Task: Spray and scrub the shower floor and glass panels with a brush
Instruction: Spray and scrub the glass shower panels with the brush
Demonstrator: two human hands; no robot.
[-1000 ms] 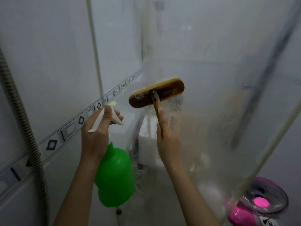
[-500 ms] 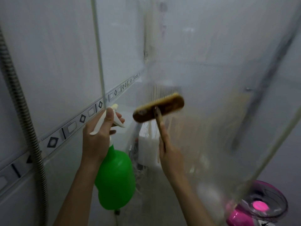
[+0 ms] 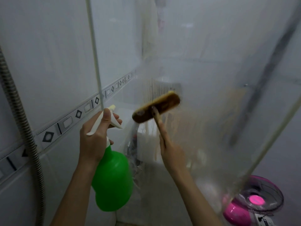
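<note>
You have one view only, worn on your head: wide-angle, facing forward and a little down, close behind both forearms. Your right grip (image 3: 171,152) sits near mid-frame, your left grip (image 3: 94,141) just left of it. Beyond the right grip the glass panel (image 3: 211,95) fills the right side. The tiled wall (image 3: 48,62) runs left of the left grip.

Open gap between tiled wall (image 3: 48,54) and glass panel (image 3: 211,111), narrowing toward corner. Shower hose (image 3: 24,119) hangs along wall, left. Pink fan (image 3: 254,203) low right.
</note>
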